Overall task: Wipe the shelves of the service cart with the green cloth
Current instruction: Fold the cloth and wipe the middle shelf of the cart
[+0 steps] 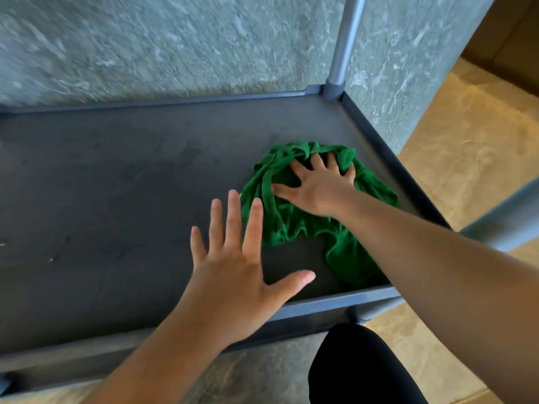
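We look down on a dark grey shelf of the service cart, a flat tray with a low raised rim that fills most of the frame. The green cloth lies bunched and wrinkled on the shelf at the right of centre, near the shelf's right rim, with one trailing end reaching the near rim.

The right hand lies palm down on top of the cloth, its fingers spread wide and pressing into the folds (the tips sink a little into the fabric). The left hand is at the lower centre of the frame, just left of the cloth, palm down, its fingers straight and slightly fanned, thumb held out to the side; it holds nothing, and we cannot tell whether it rests on the shelf or hovers just above it.

A silver post rises from the shelf's far right corner at the upper right. Behind the cart stands a mottled grey-green wall. Tan flooring shows at the right, and a black garment at the lower right.
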Motion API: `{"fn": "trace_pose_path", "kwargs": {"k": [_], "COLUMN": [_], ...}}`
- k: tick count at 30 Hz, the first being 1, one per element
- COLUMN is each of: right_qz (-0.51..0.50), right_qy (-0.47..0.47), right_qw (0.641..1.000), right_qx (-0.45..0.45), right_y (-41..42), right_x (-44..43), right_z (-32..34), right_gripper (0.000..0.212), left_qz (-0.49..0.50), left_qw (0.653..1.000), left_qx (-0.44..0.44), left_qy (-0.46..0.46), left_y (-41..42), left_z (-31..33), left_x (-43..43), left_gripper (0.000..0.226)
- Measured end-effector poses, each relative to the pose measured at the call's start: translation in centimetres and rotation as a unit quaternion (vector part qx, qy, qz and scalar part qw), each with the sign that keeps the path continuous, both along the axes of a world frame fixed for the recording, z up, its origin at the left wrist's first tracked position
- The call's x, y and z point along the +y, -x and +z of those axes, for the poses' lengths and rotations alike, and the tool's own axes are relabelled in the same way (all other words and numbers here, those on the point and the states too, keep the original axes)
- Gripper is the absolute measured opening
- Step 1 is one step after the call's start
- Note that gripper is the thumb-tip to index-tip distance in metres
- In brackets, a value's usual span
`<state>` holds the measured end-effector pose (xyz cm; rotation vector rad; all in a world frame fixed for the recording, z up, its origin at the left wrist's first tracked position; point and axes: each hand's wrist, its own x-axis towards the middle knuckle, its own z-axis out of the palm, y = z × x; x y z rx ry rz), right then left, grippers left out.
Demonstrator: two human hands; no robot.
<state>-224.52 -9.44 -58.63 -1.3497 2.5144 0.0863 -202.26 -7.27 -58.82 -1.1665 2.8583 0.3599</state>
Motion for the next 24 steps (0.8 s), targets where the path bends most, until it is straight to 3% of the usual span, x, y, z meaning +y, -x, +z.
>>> {"fn": "trace_pose_path", "kwargs": {"k": [7, 12, 18, 24], "right_qz": [-0.005, -0.011, 0.062, 0.181], "right_qy": [0.039, 0.033, -0.019, -0.060], "right_qw": [0.999, 0.999, 0.998, 0.981], "right_qx": [0.021, 0.014, 0.019, -0.038], "right_y": [4.7, 6.3, 2.6, -1.9], "right_x": [-6.9, -8.8, -4.7, 3.4], "right_z": [-0.1, 0.4, 0.4, 1.1], "right_gripper": [0.094, 0.100, 0.102, 0.105], "left_qz": [0.003, 0.040, 0.050, 0.058], "left_qw": [1.000, 0.999, 0.998, 0.998], "left_qx": [-0.015, -0.012, -0.008, 0.011], "left_qy": [-0.025, 0.017, 0.022, 0.012], "left_y": [0.8, 1.8, 1.7, 1.2], "left_z": [-0.1, 0.4, 0.2, 0.2], "left_x": [-0.7, -1.0, -1.1, -1.0], "left_gripper": [0.106, 0.106, 0.107, 0.111]}}
